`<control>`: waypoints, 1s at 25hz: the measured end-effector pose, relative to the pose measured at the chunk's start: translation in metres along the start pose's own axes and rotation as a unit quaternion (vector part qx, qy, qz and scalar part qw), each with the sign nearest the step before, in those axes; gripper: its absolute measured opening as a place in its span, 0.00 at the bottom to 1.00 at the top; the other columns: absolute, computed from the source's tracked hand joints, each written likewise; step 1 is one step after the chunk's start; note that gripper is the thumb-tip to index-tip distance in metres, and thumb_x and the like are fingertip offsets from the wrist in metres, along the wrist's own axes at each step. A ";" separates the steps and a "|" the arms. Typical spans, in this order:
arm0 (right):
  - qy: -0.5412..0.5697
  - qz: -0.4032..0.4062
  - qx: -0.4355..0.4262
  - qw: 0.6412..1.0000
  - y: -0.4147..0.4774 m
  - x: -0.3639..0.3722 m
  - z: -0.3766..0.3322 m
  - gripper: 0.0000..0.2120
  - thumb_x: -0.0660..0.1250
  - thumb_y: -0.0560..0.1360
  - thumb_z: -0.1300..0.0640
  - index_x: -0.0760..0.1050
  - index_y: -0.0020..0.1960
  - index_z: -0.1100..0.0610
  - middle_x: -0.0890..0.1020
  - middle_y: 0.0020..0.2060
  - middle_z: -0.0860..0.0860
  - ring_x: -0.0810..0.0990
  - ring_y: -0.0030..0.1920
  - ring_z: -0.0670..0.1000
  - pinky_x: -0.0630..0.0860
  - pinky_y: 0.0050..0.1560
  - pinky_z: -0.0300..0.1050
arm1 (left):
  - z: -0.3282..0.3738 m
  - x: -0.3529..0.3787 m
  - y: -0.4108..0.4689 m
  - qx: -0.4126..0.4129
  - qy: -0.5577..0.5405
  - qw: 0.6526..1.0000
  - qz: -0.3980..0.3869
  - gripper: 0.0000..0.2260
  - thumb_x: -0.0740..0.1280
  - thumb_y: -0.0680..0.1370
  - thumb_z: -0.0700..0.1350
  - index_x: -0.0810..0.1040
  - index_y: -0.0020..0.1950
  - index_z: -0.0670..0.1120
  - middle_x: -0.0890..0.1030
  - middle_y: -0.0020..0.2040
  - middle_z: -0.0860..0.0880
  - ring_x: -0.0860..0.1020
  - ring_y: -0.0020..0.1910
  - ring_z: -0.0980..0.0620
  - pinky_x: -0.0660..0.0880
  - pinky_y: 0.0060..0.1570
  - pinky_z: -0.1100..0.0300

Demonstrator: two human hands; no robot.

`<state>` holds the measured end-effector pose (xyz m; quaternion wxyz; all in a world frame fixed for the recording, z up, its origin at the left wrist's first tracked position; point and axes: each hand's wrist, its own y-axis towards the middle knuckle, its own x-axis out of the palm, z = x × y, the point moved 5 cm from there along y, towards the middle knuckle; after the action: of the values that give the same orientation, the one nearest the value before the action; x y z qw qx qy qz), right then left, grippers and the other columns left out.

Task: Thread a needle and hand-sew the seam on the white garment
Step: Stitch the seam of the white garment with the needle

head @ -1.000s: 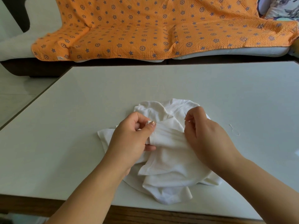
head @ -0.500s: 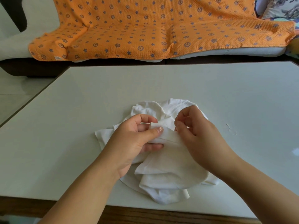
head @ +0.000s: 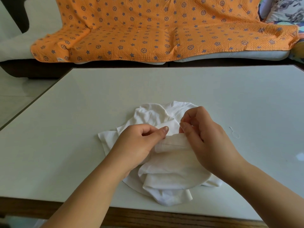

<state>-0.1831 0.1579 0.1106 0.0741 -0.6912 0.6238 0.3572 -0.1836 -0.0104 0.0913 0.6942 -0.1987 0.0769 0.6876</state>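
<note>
A crumpled white garment [head: 171,163] lies on the white table [head: 82,129] near its front edge. My left hand [head: 139,142] pinches a folded edge of the cloth between thumb and fingers. Just to its right, my right hand [head: 202,134] has its fingers curled at the same fold, thumb and forefinger pinched together. The needle is too small to make out between those fingertips. The two hands sit close together, a few centimetres apart, over the upper middle of the garment.
A short loose piece of white thread [head: 234,133] lies on the table right of my right hand. Beyond the table stands a sofa covered by an orange patterned blanket [head: 156,30]. The table's wooden front edge [head: 148,216] runs along the bottom.
The needle tip showed above my right fingers a second ago; now it is hidden. My right hand dipped to the fold, then drew slightly right. My left thumb slid along the folded edge.
</note>
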 end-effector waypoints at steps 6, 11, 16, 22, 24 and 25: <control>0.012 0.016 -0.020 1.000 -0.002 -0.004 -0.003 0.08 0.59 0.80 0.58 0.66 0.46 0.46 0.81 0.37 0.41 0.79 0.40 0.39 0.71 0.39 0.33 | -0.010 -0.001 0.003 -0.050 0.056 0.997 -0.003 0.24 0.66 0.76 0.62 0.80 0.40 0.40 0.76 0.27 0.55 0.71 0.25 0.60 0.66 0.28 0.69; -0.006 0.025 -0.036 0.999 -0.003 -0.005 -0.008 0.09 0.59 0.79 0.56 0.64 0.45 0.43 0.80 0.37 0.40 0.79 0.40 0.40 0.72 0.39 0.36 | -0.009 0.004 -0.002 -0.081 0.017 0.992 -0.098 0.19 0.70 0.72 0.62 0.79 0.33 0.47 0.77 0.28 0.52 0.73 0.27 0.58 0.66 0.26 0.69; -0.060 0.043 -0.046 0.996 -0.003 -0.007 -0.008 0.13 0.60 0.81 0.55 0.60 0.45 0.40 0.77 0.36 0.34 0.76 0.37 0.37 0.68 0.33 0.36 | 0.003 -0.008 0.001 0.028 -0.078 0.996 0.021 0.08 0.74 0.71 0.52 0.84 0.38 0.49 0.79 0.32 0.56 0.75 0.32 0.59 0.71 0.34 0.64; -0.102 0.157 -0.108 0.976 -0.001 -0.025 -0.031 0.03 0.57 0.79 0.51 0.63 0.51 0.45 0.70 0.28 0.38 0.72 0.33 0.47 0.65 0.29 0.33 | 0.041 -0.026 -0.019 0.247 -0.167 0.948 0.114 0.05 0.72 0.73 0.52 0.83 0.42 0.52 0.84 0.39 0.53 0.80 0.41 0.56 0.78 0.46 0.64; -0.108 0.158 -0.091 0.977 0.000 -0.024 -0.027 0.04 0.58 0.79 0.52 0.62 0.50 0.46 0.69 0.29 0.36 0.72 0.33 0.45 0.61 0.28 0.32 | 0.038 -0.022 -0.014 0.231 -0.159 0.954 0.100 0.05 0.71 0.74 0.52 0.83 0.43 0.52 0.84 0.41 0.53 0.81 0.43 0.55 0.78 0.49 0.62; -0.115 0.153 -0.081 0.978 0.001 -0.023 -0.023 0.04 0.58 0.79 0.52 0.62 0.50 0.46 0.70 0.29 0.35 0.72 0.32 0.42 0.60 0.28 0.32 | 0.035 -0.020 -0.010 0.218 -0.162 0.958 0.094 0.06 0.70 0.75 0.52 0.83 0.43 0.50 0.83 0.40 0.53 0.81 0.43 0.55 0.77 0.49 0.61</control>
<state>-0.1742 0.1638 0.1417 0.0337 -0.5454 0.6783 0.4912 -0.1800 -0.0151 0.1319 0.6561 0.0794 0.1299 0.7392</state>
